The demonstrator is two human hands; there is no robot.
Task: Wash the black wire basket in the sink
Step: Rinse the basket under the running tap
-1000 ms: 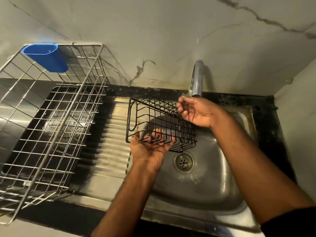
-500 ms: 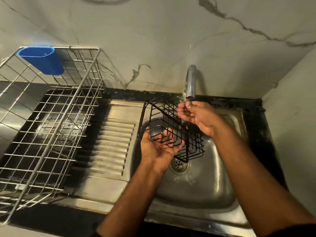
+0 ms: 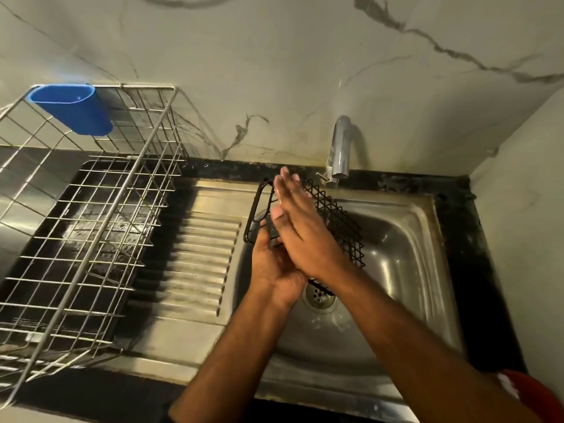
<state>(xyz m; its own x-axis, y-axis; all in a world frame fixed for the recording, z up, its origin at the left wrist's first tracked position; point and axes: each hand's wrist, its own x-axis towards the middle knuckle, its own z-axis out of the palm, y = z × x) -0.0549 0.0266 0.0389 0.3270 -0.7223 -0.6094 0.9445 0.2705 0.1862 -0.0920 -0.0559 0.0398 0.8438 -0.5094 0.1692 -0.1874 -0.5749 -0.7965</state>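
Note:
The black wire basket [image 3: 345, 227] hangs tilted over the left side of the steel sink [image 3: 406, 239], just left of and below the chrome tap [image 3: 340, 151]. My left hand [image 3: 270, 267] holds it from underneath at its near left edge, thumb up against the frame. My right hand [image 3: 300, 227] lies flat across the basket, fingers straight and pointing toward the wall, covering much of the wire mesh. The drain [image 3: 319, 296] shows below my hands.
A ribbed steel draining board [image 3: 198, 257] adjoins the sink on the left. Further left stands a large silver wire dish rack [image 3: 91, 227] with a blue plastic cup holder [image 3: 71, 111] on its back rim. Marble walls close in behind and on the right.
The basket has turned and shifted up toward the tap. My right hand moved from under the spout to lie flat across the basket. My left hand closed in on the basket's near edge.

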